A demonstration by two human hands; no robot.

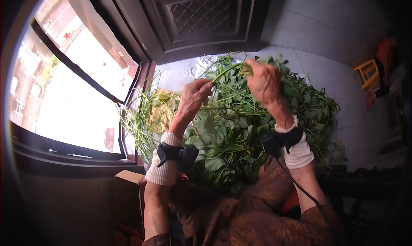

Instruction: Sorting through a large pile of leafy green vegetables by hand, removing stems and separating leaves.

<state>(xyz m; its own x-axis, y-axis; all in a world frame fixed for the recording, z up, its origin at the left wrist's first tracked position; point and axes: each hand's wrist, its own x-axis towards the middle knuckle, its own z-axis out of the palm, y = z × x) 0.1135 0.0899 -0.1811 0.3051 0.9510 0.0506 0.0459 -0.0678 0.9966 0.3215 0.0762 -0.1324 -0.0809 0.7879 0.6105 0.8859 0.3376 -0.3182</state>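
Observation:
A green leaf stem (227,73) is stretched between my two hands, above a large heap of leafy green vines (238,117). My left hand (195,96) pinches its lower left end between thumb and fingers. The upper right end, bent and bunched, is gripped by my right hand (264,80), whose fingertips are partly hidden behind the hand. Thin bare stems (141,127) lie in a loose pile left of the heap, some of them over a yellow cloth or sack (162,112).
A dark panelled door (206,17) stands behind the heap, with a bright glass doorway (77,85) at the left. A cardboard box (128,194) is by my left forearm. Far right are a yellow stool (367,73) and a partly visible person (383,62). A cable hangs from my right wrist.

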